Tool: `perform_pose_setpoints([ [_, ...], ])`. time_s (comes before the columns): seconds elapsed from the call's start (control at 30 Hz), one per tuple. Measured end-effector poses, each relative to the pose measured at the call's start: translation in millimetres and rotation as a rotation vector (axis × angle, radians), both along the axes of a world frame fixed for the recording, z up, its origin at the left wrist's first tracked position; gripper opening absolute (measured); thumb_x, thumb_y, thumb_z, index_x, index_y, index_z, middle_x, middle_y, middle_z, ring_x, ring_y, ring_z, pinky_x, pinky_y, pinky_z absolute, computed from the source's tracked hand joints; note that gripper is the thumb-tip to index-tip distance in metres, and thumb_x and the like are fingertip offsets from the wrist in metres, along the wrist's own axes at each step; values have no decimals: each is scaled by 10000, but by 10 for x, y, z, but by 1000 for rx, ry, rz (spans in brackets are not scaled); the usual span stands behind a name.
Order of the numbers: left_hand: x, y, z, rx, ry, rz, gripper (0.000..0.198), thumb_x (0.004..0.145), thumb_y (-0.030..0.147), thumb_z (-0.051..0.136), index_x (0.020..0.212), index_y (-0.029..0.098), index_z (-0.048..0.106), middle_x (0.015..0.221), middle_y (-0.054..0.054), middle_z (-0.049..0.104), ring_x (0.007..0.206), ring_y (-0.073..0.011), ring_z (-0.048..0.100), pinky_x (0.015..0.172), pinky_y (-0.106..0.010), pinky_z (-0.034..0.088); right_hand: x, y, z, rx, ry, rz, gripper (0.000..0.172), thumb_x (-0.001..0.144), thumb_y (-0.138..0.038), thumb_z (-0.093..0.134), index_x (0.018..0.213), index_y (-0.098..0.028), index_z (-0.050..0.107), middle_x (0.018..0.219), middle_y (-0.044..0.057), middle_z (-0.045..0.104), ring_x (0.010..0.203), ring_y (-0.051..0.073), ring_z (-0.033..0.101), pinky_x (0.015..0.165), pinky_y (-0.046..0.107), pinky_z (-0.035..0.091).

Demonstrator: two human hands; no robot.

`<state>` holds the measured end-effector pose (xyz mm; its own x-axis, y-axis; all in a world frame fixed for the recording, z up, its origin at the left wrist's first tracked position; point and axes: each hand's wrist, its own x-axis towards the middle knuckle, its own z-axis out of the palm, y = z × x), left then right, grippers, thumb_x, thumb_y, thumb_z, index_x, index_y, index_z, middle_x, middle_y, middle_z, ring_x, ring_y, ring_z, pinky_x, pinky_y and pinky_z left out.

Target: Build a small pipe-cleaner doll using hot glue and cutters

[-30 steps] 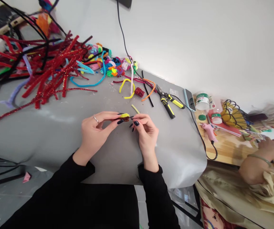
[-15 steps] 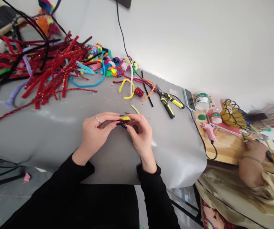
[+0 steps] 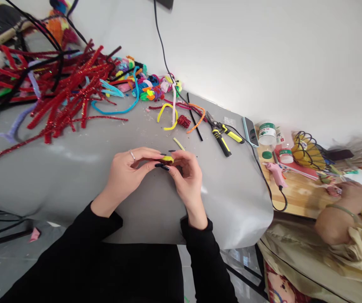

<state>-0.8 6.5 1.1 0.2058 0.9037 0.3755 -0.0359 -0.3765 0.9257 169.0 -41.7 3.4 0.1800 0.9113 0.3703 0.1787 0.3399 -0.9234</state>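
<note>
Between my fingertips is a small yellow and dark red pipe-cleaner piece [image 3: 167, 159], held just above the grey table cover [image 3: 151, 193]. My left hand [image 3: 127, 170] pinches its left end between thumb and fingers. On the other side my right hand [image 3: 187, 172] grips its right end, thumb below and fingers curled over the top. Most of its dark red underside is hidden by the fingers. Just beyond my hands lies a short pale yellow-green strip [image 3: 178, 144]. Farther off rest a coiled dark red piece [image 3: 184, 122] and a bent yellow pipe cleaner [image 3: 165, 110].
Black-and-yellow pliers [image 3: 221, 136] lie right of a black pipe cleaner [image 3: 197, 126]. A heap of red pipe cleaners [image 3: 70, 90] covers the back left. A phone [image 3: 250, 131] leans at the table's right edge. Beyond it are a pink glue gun [image 3: 276, 174] and another person's arm [image 3: 338, 219].
The piece between my fingers has turned and shifted slightly right, showing more yellow. My left hand has tilted a little. The other person's hand has moved.
</note>
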Motion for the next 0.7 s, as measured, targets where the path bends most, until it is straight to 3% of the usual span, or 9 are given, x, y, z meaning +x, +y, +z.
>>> perform_pose_setpoints([
  [0.33, 16, 7, 13, -54, -8, -12, 90, 899, 356, 809, 901, 276, 849, 936, -40, 851, 890, -244, 817, 826, -361, 690, 9, -10, -22, -31, 0, -23, 144, 950, -383, 787, 976, -259, 718, 907, 16, 772, 818, 169, 737, 725, 309, 601],
  [0.7, 7, -5, 57, -68, 10, -34, 82, 881, 312, 788, 876, 262, 852, 898, -42, 846, 849, -240, 803, 790, -360, 682, 14, -26, -38, -19, -2, -56, 56, 928, -294, 770, 929, -254, 731, 891, 27, 795, 820, 180, 757, 719, 317, 616],
])
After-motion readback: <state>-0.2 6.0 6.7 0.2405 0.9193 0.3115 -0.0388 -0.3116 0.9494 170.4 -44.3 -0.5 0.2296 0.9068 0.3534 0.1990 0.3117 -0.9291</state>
